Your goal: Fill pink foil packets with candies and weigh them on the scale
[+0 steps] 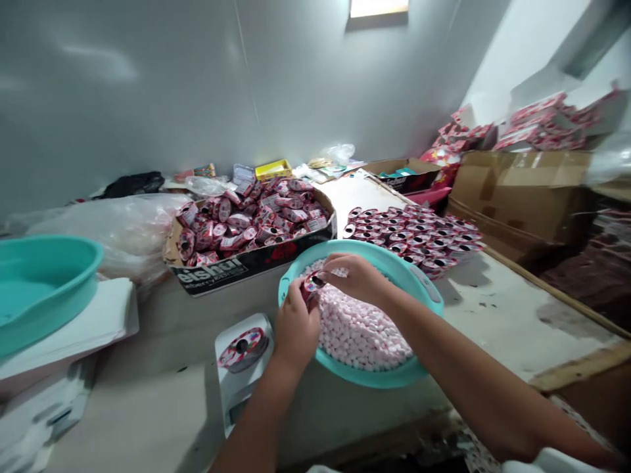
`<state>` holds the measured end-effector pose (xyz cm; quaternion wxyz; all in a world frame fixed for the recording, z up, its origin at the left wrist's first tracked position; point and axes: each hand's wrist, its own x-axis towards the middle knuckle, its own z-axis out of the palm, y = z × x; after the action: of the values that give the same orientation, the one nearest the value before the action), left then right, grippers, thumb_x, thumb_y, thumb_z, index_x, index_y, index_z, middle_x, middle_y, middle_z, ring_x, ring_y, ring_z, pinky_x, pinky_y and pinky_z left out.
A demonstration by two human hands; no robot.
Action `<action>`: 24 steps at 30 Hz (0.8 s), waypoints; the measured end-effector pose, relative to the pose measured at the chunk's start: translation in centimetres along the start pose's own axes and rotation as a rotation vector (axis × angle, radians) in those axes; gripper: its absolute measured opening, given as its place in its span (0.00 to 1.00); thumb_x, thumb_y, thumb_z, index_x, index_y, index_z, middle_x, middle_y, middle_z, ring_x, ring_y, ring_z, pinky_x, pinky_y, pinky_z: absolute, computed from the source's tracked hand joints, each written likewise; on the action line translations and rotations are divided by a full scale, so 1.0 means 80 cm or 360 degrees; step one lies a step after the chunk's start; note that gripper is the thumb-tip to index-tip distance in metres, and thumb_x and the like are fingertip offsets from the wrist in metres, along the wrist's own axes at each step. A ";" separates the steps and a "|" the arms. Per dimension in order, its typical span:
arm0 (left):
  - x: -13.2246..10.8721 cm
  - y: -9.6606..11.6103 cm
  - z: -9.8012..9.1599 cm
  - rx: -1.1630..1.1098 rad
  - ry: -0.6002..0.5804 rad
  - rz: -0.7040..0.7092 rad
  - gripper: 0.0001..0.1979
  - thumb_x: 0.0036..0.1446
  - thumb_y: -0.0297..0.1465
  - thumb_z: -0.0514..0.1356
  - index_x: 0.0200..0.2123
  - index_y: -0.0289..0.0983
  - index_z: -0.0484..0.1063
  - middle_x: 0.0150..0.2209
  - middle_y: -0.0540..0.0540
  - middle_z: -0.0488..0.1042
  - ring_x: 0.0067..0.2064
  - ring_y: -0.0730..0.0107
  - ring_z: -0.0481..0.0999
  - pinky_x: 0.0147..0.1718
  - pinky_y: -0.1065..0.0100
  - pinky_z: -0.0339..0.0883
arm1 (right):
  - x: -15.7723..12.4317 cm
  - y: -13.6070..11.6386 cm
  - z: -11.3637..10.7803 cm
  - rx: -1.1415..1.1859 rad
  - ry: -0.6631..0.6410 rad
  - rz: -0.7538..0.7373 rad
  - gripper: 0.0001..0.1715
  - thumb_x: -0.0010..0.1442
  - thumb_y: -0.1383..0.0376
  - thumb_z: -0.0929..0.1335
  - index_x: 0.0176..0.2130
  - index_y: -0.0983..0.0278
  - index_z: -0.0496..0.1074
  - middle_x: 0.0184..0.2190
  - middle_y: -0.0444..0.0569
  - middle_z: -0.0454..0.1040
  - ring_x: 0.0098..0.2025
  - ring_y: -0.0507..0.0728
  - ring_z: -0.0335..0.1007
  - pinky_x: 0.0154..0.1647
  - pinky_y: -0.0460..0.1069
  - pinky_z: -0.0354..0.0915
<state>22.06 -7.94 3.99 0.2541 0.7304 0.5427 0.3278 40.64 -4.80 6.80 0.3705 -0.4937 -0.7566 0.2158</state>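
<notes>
Over a turquoise basin [357, 380] heaped with small pale pink pieces [365, 332], my left hand [297, 322] is wrapped round a small red printed box [312, 284] with a dark opening on top. My right hand [352, 276] is at the box's opening, its fingers pinched together; what they hold is too small to make out. Left of the basin, a similar red and white box [243, 349] with a dark hole rests on a small white scale [229, 394].
Many printed boxes fill an open carton [211, 277] behind. Rows of upright open boxes [414, 236] stand to the right. Another turquoise basin [73, 289] sits at the far left on white sheets [111, 312]. Large brown cartons [517, 190] stand at the right.
</notes>
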 end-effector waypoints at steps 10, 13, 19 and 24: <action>0.000 -0.006 0.001 -0.0006 0.0001 0.0136 0.19 0.68 0.33 0.53 0.59 0.35 0.61 0.55 0.33 0.76 0.57 0.54 0.77 0.55 0.56 0.71 | -0.003 -0.009 0.016 0.0448 0.0069 -0.0019 0.13 0.61 0.59 0.70 0.36 0.67 0.79 0.39 0.53 0.76 0.40 0.50 0.74 0.38 0.42 0.72; 0.000 -0.006 0.001 0.0003 0.0007 0.0113 0.18 0.67 0.32 0.54 0.58 0.35 0.62 0.55 0.34 0.76 0.57 0.53 0.77 0.55 0.55 0.71 | -0.002 -0.007 0.020 0.0513 0.0145 -0.0018 0.12 0.60 0.60 0.71 0.35 0.68 0.78 0.40 0.53 0.75 0.41 0.51 0.73 0.41 0.44 0.73; 0.001 -0.006 0.002 -0.0094 0.0028 0.0120 0.19 0.68 0.34 0.54 0.59 0.35 0.61 0.54 0.34 0.76 0.57 0.54 0.77 0.55 0.56 0.70 | 0.000 -0.006 0.013 0.0268 0.0358 -0.0083 0.15 0.64 0.58 0.67 0.35 0.67 0.76 0.41 0.53 0.74 0.42 0.51 0.72 0.41 0.44 0.71; 0.001 -0.012 -0.015 -0.0598 -0.0089 0.0065 0.18 0.67 0.34 0.57 0.58 0.38 0.62 0.54 0.40 0.76 0.55 0.61 0.77 0.55 0.61 0.70 | -0.004 0.001 0.004 0.0617 0.0050 0.0007 0.36 0.62 0.42 0.68 0.60 0.61 0.67 0.57 0.57 0.69 0.55 0.56 0.71 0.51 0.48 0.72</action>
<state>20.52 -7.58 4.09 0.3944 0.6898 0.4496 0.4081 40.52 -5.04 6.49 0.4699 -0.4181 -0.6940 0.3504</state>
